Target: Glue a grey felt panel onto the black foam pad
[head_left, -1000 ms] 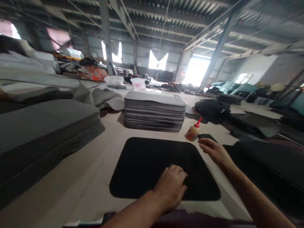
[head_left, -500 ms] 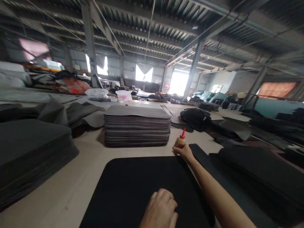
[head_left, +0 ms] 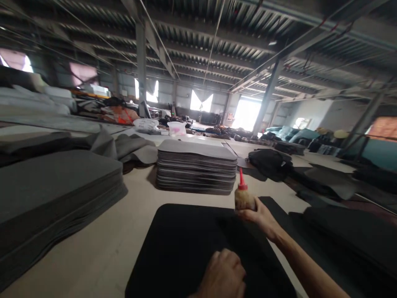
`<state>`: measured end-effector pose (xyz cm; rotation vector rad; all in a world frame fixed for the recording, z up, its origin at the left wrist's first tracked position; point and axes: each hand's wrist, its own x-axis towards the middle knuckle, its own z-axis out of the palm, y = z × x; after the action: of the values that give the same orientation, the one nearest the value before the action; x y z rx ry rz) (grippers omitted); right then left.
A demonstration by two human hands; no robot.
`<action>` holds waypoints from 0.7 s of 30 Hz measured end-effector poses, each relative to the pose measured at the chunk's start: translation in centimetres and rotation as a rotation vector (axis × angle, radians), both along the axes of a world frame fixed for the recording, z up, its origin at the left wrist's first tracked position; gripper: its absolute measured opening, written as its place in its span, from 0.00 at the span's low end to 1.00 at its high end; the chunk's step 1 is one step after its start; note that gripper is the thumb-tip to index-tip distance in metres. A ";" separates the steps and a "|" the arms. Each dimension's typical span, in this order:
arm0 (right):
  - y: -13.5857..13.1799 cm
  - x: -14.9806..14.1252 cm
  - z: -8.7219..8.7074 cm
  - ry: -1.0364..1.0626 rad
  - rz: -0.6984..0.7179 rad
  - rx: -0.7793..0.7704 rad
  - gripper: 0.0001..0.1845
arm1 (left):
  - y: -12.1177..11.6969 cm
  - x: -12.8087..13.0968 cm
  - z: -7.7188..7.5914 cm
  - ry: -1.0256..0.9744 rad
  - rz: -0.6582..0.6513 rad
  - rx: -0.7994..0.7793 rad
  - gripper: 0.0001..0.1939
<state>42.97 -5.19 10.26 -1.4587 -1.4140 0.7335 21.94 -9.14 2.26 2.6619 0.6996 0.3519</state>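
Pressing down near the bottom of the frame, the left hand (head_left: 223, 274) lies loosely curled on a black foam sheet (head_left: 186, 244) spread over the pale table (head_left: 102, 256), pinning its near edge. Just beyond and to the right, the right hand (head_left: 259, 215) is closed around a small squeeze bottle (head_left: 243, 196), held upright above the sheet's far right corner with its red nozzle pointing up. Doing this step well likely means keeping the sheet flat under the left palm and tipping the bottle only once it is over the sheet, squeezing gently so the bead stays thin. Farther ahead of both hands stands a stack of grey sheets (head_left: 196, 169); a taller grey pile (head_left: 58, 186) sits well to the left.
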 end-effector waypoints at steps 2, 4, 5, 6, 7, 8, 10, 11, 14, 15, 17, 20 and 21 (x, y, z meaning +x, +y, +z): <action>-1.8 -2.5 1.0 -0.104 0.154 -0.076 0.29 | -0.6 -0.5 0.8 -0.025 0.023 -0.005 0.10; -3.3 -4.6 1.8 -0.231 0.217 -0.101 0.31 | -1.0 -0.8 1.3 -0.083 0.046 0.003 0.12; -3.9 -5.4 2.1 -0.288 0.229 -0.108 0.32 | -1.2 -0.8 1.5 -0.101 0.050 0.012 0.12; -4.4 -6.1 2.3 -0.342 0.237 -0.117 0.32 | -1.2 -0.8 1.6 -0.106 0.038 0.029 0.11; -4.8 -6.6 2.4 -0.392 0.240 -0.128 0.31 | -1.2 -0.6 1.6 -0.099 0.022 0.054 0.11; -5.1 -7.0 2.5 -0.439 0.244 -0.135 0.29 | -1.1 -0.4 1.6 -0.065 0.004 0.093 0.12; -5.5 -7.6 2.6 -0.500 0.272 -0.136 0.26 | -0.8 0.0 1.5 -0.023 -0.037 0.213 0.16; -5.6 -7.9 2.7 -0.501 0.297 -0.133 0.25 | -0.6 0.3 1.4 -0.003 -0.061 0.270 0.16; -5.7 -8.9 3.0 -0.429 0.383 -0.101 0.25 | -0.4 0.6 1.4 0.042 -0.101 0.369 0.14; -5.7 -9.2 3.1 -0.398 0.404 -0.087 0.25 | -0.4 0.6 1.5 0.050 -0.093 0.379 0.13; -5.5 -9.9 3.0 -0.346 0.425 -0.057 0.25 | -0.5 0.5 1.9 0.033 -0.064 0.394 0.14; -5.1 -10.6 2.2 -0.334 0.391 0.008 0.27 | -0.7 0.2 2.0 -0.017 -0.072 0.416 0.17; -5.0 -10.8 1.9 -0.344 0.371 0.031 0.28 | -0.7 0.2 1.8 -0.035 -0.085 0.410 0.18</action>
<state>32.15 -10.15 12.16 -1.3567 -1.9866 0.7023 22.10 -9.88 4.03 3.0484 0.5483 0.5694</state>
